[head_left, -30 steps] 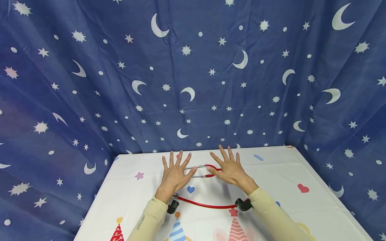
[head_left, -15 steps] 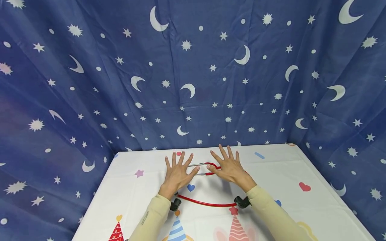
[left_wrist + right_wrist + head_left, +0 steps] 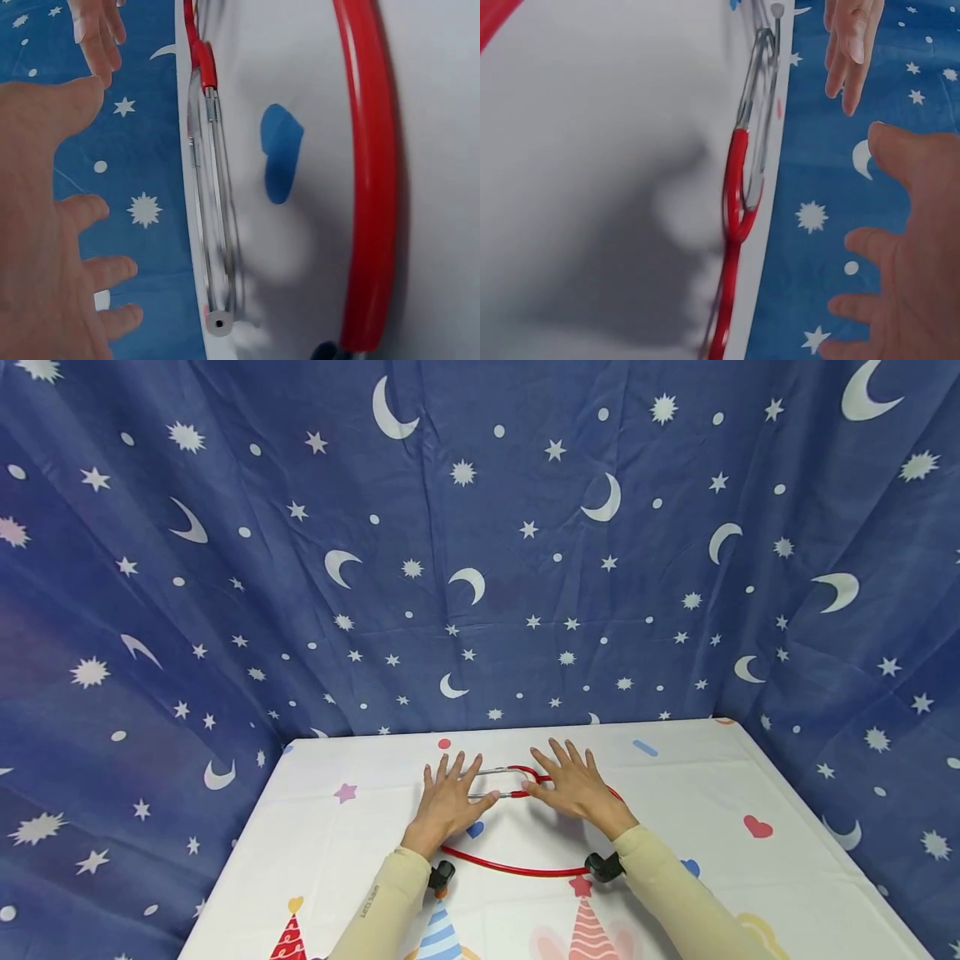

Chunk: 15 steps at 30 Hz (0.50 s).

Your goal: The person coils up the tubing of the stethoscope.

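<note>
A red stethoscope (image 3: 517,870) lies on the white table, its tube curving across the near side and its metal ear tubes (image 3: 217,195) pointing left. Above the ear tubes hovers my left hand (image 3: 446,806), palm down with fingers spread, holding nothing. My right hand (image 3: 577,789) hovers over the forked part of the tube (image 3: 737,195), likewise spread and apart from it. In both wrist views a gap shows between the hands and the stethoscope. The chest piece is hidden behind my left wrist in the head view.
The white tablecloth (image 3: 315,827) carries printed hearts, stars and party hats. A blue curtain (image 3: 480,543) with moons and stars hangs behind the table and along both sides. Black wrist cameras (image 3: 603,866) are strapped under both wrists.
Both hands have come down slightly toward the stethoscope, and the left has shifted a little to the right. The head view tilted slightly early on. The stethoscope stays in place.
</note>
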### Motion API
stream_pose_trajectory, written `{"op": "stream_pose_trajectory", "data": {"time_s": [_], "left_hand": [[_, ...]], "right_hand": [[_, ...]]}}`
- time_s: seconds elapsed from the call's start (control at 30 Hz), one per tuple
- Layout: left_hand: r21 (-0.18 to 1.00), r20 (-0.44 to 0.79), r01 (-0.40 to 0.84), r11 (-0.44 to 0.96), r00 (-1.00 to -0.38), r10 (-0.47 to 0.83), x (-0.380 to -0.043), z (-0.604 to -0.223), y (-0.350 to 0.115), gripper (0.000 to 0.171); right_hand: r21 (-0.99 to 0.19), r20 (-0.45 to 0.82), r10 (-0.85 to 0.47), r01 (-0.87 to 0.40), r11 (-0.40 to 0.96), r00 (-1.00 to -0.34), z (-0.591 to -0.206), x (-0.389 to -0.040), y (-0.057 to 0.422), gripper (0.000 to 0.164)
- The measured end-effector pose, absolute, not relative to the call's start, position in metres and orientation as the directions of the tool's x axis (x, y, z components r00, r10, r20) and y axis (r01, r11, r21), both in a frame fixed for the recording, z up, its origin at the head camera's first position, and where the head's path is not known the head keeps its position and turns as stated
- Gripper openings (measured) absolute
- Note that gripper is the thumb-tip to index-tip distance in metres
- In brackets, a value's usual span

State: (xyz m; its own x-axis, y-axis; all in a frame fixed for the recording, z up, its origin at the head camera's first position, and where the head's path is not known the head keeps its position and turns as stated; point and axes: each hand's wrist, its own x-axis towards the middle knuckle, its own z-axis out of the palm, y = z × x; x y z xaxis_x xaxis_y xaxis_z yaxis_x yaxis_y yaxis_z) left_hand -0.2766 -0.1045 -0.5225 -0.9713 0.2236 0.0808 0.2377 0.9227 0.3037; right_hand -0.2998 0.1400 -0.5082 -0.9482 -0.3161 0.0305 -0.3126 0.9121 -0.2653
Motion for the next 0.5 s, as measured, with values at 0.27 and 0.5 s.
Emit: {"op": "stream_pose_trajectory", "data": {"time_s": [0.27,0.5], "left_hand": [[0.355,0.065,0.251,0.9,-0.968,0.244,-0.286,-0.532,-0.101,0.08],[0.385,0.044,0.242,0.891,-0.969,0.244,-0.292,-0.535,-0.097,0.079]], "right_hand": [[-0.286,-0.004,-0.308,-0.295,0.912,-0.951,-0.519,-0.303,0.148,0.072],[-0.272,-0.028,-0.305,-0.286,0.919,-0.952,-0.527,-0.306,0.154,0.072]]}}
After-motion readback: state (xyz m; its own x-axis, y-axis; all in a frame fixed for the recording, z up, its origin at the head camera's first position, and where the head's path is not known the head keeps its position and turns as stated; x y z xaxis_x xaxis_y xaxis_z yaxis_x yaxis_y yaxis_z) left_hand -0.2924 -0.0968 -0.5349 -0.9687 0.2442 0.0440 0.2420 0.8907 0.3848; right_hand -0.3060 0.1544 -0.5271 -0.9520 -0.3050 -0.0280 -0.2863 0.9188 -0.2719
